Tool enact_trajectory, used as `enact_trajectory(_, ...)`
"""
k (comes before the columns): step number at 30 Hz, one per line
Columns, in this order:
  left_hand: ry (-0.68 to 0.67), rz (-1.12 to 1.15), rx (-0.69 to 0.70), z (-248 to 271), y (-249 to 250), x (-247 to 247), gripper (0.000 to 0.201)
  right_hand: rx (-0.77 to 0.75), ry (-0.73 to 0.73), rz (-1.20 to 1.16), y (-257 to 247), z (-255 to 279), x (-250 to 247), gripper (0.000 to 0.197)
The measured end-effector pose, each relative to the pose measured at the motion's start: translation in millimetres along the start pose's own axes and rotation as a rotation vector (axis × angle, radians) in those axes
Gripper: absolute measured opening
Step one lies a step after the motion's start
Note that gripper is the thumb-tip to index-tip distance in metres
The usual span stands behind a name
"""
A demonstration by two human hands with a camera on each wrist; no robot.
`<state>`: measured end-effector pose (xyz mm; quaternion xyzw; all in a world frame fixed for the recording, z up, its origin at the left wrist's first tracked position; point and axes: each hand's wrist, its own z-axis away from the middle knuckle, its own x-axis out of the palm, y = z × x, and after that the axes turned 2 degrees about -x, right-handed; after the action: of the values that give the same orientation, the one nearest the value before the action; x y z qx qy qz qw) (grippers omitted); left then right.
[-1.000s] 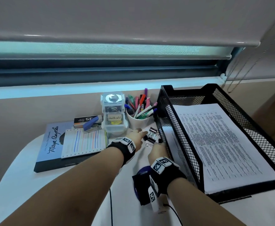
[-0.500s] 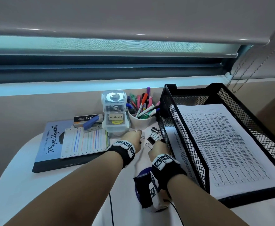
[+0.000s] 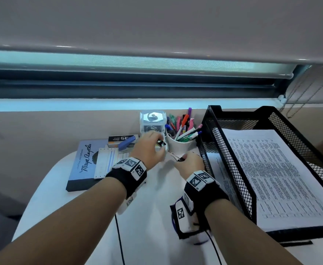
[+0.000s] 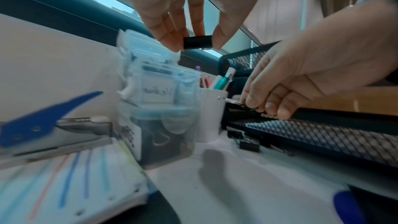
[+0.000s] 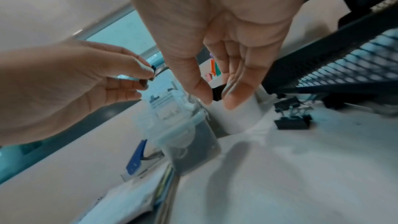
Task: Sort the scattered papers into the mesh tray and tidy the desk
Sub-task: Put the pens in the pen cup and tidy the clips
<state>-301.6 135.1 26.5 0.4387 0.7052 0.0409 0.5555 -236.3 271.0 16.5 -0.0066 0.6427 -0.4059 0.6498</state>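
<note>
We pinch one binder clip (image 4: 197, 42) in our left hand (image 3: 149, 148), another clip (image 5: 216, 94) in our right hand (image 3: 190, 164).

My white pen cup (image 3: 179, 145) stands beside clear stacked boxes (image 3: 153, 123); a blue stapler (image 3: 126, 143) lies near my book (image 3: 84, 159).

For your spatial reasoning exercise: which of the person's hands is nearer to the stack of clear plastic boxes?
Left. The left hand is right in front of the clear boxes; the right hand is farther right, by the mesh tray.
</note>
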Motion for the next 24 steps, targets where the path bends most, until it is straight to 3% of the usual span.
enact_trajectory(8,-0.085,-0.109,-0.109,-10,-30,-11,0.023,-0.119,0.03,-0.084,-37,-5,-22,0.012)
enact_trajectory(12,-0.033,-0.066,-0.171,-9,-32,-7,0.04,-0.166,0.016,-0.067,-52,-12,-30,0.028)
enact_trajectory(16,-0.12,-0.006,-0.316,-3,-36,-3,0.06,-0.218,0.001,-0.05,-63,-21,-30,0.03)
enact_trajectory(20,-0.148,0.035,-0.371,-6,-36,0,0.06,-0.289,-0.024,-0.015,-69,-26,-23,0.027)
enact_trajectory(24,-0.149,0.018,-0.383,-9,-32,2,0.059,-0.322,-0.07,0.0,-67,-30,-18,0.044)
